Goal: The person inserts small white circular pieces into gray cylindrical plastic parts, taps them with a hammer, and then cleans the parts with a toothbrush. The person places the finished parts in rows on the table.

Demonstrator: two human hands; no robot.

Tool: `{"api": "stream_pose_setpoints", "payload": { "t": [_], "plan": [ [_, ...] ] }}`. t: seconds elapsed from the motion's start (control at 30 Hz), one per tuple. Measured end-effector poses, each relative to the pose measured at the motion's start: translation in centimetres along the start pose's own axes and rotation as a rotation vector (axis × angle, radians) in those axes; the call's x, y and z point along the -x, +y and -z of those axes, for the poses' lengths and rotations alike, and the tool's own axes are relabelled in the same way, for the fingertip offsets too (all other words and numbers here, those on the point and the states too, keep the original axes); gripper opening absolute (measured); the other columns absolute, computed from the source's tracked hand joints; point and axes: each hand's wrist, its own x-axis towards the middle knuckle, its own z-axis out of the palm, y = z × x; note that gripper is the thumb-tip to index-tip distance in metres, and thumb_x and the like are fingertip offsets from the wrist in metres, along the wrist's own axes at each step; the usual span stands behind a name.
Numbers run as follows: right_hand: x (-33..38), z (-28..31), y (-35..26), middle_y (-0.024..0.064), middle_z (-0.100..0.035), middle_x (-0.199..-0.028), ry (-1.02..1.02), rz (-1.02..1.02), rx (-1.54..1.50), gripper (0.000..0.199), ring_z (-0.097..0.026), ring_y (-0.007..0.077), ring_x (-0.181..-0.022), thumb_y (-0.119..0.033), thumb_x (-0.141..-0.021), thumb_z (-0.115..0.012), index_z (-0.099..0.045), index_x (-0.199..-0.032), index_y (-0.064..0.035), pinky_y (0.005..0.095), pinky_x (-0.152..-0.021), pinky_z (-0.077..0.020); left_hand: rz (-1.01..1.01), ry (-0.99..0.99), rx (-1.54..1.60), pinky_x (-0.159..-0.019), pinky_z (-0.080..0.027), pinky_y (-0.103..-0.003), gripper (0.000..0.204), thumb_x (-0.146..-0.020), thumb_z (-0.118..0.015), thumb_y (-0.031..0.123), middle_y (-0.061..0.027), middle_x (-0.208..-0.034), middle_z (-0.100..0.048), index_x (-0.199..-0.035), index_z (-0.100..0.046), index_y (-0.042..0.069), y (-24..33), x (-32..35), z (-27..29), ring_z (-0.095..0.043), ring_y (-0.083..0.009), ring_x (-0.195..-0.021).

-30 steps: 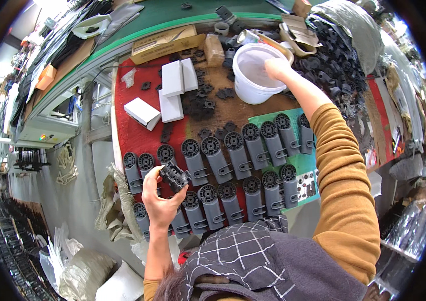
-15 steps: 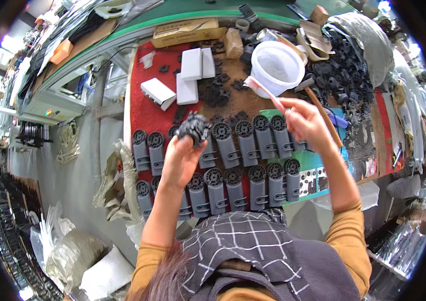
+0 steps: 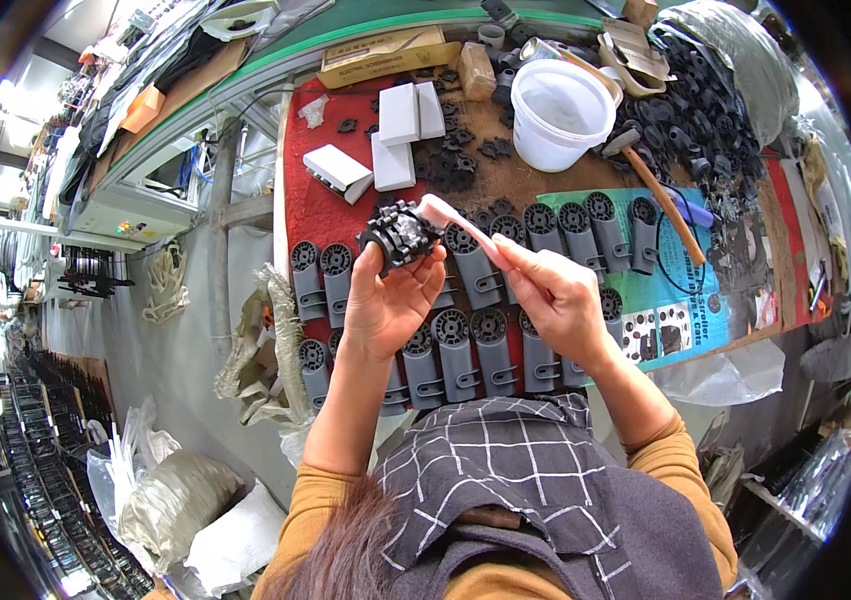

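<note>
My left hand [image 3: 397, 300] holds up a stack of small black toothed plastic parts [image 3: 401, 236], fingers wrapped round it from below. In my right hand [image 3: 553, 300], a slim pink toothbrush [image 3: 465, 228] is pinched by its handle. Its head meets the upper right side of the stack, or lies just over it; I cannot tell which. Beneath both hands, grey plastic tubes with round spoked ends [image 3: 490, 345] lie in two rows across the bench. My hands hide some of them.
Behind the hands stands a white plastic tub [image 3: 560, 115]. A wooden-handled hammer [image 3: 660, 195] lies to its right, before a heap of black plastic parts [image 3: 680, 120]. White boxes [image 3: 393, 160], loose black pieces [image 3: 450, 160] and a yellow carton [image 3: 385, 58] sit at the back left.
My right hand has moved left and down from beside the tub, bringing the toothbrush to the black stack. My left hand has shifted slightly right with the stack. The view has shifted a little.
</note>
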Motion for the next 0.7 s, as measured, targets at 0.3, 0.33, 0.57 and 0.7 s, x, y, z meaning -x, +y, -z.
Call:
{"api": "stream_pose_setpoints", "payload": {
  "t": [0.3,0.33,0.57,0.7],
  "plan": [
    [0.1,-0.2,-0.3,0.0113,-0.062,-0.072,0.006,-0.003,0.065,0.036,-0.061,0.0245,-0.063,-0.007,-0.085,-0.064,-0.065,-0.121,-0.0076,0.0344,-0.058,-0.05,-0.016,0.025,-0.033,-0.098,-0.049,-0.039,0.057,-0.085,-0.069,0.046,-0.0162,-0.114,-0.065,-0.121,-0.06,0.003,-0.2,0.5,0.8,-0.06,-0.0281,-0.112],
    [0.1,-0.2,-0.3,0.0111,-0.061,-0.072,0.016,0.004,0.064,0.036,-0.061,0.0246,-0.064,-0.006,-0.085,-0.064,-0.065,-0.12,-0.0075,0.0346,-0.058,-0.0503,-0.014,0.036,-0.024,-0.098,-0.049,-0.039,0.057,-0.085,-0.068,0.046,-0.0164,-0.114,-0.065,-0.121,-0.06,0.002,-0.3,0.6,0.9,-0.06,-0.0281,-0.112],
    [0.2,-0.6,1.1,0.013,-0.065,-0.078,0.004,-0.085,0.013,0.032,-0.063,0.0261,-0.067,-0.009,-0.087,-0.063,-0.066,-0.119,-0.0068,0.035,-0.061,-0.0503,-0.108,0.021,-0.18,-0.101,-0.048,-0.041,0.057,-0.085,-0.069,0.043,-0.0165,-0.115,-0.064,-0.123,-0.057,0.003,-0.3,0.9,1.4,-0.059,-0.0282,-0.113],
    [0.3,-0.4,2.1,0.0131,-0.064,-0.076,-0.038,-0.054,0.084,0.032,-0.062,0.025,-0.065,-0.007,-0.086,-0.064,-0.066,-0.119,-0.0063,0.0322,-0.06,-0.0499,-0.188,-0.017,-0.279,-0.103,-0.047,-0.042,0.054,-0.085,-0.07,0.039,-0.0124,-0.121,-0.062,-0.124,-0.057,0.004,-0.1,1.1,1.1,-0.058,-0.0285,-0.115]
  ]
}}
